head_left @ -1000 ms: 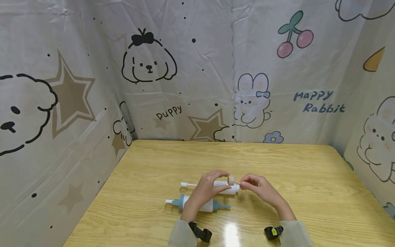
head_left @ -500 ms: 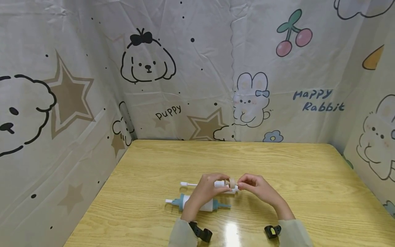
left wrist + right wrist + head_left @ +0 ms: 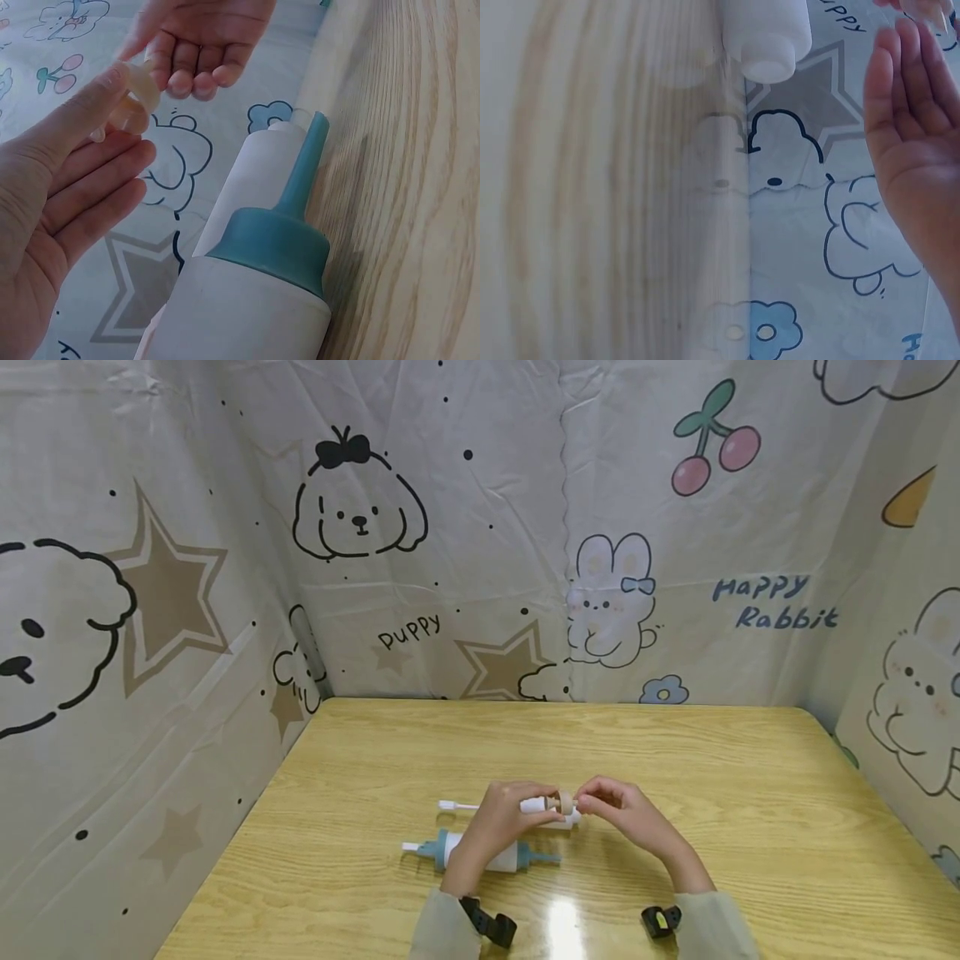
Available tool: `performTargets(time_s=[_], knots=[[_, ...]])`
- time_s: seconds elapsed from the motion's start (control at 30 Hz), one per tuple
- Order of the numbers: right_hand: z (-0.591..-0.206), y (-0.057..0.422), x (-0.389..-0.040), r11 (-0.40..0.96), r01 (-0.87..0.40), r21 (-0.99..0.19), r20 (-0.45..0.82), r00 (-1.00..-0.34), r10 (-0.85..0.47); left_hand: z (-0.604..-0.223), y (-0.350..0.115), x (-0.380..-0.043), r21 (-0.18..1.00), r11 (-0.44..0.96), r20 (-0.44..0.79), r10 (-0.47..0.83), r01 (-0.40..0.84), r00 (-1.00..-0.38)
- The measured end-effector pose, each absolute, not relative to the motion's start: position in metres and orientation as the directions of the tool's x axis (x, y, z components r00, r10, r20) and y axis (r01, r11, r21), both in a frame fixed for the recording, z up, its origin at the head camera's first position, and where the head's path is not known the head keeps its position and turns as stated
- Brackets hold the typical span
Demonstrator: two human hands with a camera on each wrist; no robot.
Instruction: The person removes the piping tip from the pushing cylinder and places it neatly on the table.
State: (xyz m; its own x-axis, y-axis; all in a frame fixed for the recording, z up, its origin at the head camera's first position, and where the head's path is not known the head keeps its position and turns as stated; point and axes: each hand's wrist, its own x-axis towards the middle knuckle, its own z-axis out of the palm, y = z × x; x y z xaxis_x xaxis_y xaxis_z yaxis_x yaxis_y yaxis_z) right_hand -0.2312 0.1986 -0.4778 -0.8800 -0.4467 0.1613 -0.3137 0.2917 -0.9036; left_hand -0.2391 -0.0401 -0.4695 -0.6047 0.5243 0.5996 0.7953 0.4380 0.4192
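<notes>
Head view, wood-grain bench (image 3: 360, 777). Beige nozzle cap (image 3: 566, 802) up between the two hands, over the neck end of a white bottle (image 3: 534, 805) lying on its side.

Left hand (image 3: 504, 817): grip together, thumb and forefinger pinching the cap by its wide part. Left wrist view has the other fingers stretched out underneath.

Right hand (image 3: 626, 812): grip together too, thumb and forefinger on the cap's narrow stem; palm turned toward the left wrist camera, remaining fingers bent a little.

White rod with a broader tip (image 3: 447, 806) sticks out left of the left hand, in line with the white bottle; hand covers the gap, so cannot tell if they join.

Nearer the person, a second white bottle with teal ends (image 3: 502, 858), lying below the left wrist. Teal nozzle (image 3: 546, 860) points right.

Pale sleeves (image 3: 446, 931) on both arms; black wrist cameras (image 3: 498, 931) strapped just past the cuffs. Behind, a printed curtain (image 3: 495, 568): puppy, rabbit, cherries, stars.
</notes>
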Motion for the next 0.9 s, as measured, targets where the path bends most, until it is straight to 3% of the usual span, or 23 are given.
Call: performTargets(time_s=[0.37, 0.9], knots=[[-0.474, 0.178, -0.228, 0.3, -0.27, -0.915, 0.144, -0.913, -0.382, -0.468, -0.039, -0.24, 0.381, 0.455, 0.644, 0.494, 0.805, -0.584], [-0.471, 0.189, -0.226, 0.301, -0.279, -0.912, 0.169, -0.924, -0.344, -0.471, -0.04, -0.242, 0.46, 0.384, 0.649, 0.47, 0.801, -0.598]])
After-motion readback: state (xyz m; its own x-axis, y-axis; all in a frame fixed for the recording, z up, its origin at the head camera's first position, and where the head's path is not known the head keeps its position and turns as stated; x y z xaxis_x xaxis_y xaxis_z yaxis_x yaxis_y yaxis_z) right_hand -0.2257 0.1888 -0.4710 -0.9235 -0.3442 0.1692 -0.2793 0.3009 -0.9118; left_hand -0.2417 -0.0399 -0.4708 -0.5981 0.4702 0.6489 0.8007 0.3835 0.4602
